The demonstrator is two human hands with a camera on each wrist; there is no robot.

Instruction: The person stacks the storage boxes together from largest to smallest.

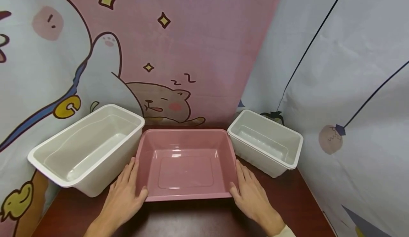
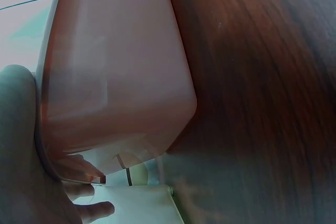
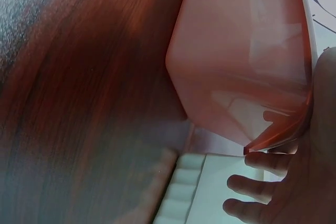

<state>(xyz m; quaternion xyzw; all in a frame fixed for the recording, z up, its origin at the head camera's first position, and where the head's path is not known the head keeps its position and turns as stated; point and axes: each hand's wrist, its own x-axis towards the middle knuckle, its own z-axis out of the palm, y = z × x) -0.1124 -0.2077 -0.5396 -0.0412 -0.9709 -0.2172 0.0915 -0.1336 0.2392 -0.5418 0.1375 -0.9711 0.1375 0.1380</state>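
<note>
A shallow pink plastic basin (image 1: 186,173) sits on the dark wooden table between both hands. My left hand (image 1: 123,194) rests on the basin's front left corner, fingers stretched along the outer side, thumb at the rim. At the opposite front corner, my right hand (image 1: 252,194) touches the rim in the same manner. Under the rim in the right wrist view, spread fingers (image 3: 252,184) reach past the basin wall (image 3: 231,61). The left wrist view shows the thumb lying along the rim, with fingertips (image 2: 97,211) beyond the basin wall (image 2: 121,61).
A long white bin (image 1: 92,144) stands left of the basin, set at an angle. A smaller white bin (image 1: 265,137) is at the right, close to the basin's rim. Printed cloth (image 1: 204,52) hangs behind and along both sides. Dark wooden table (image 1: 188,219) shows in front.
</note>
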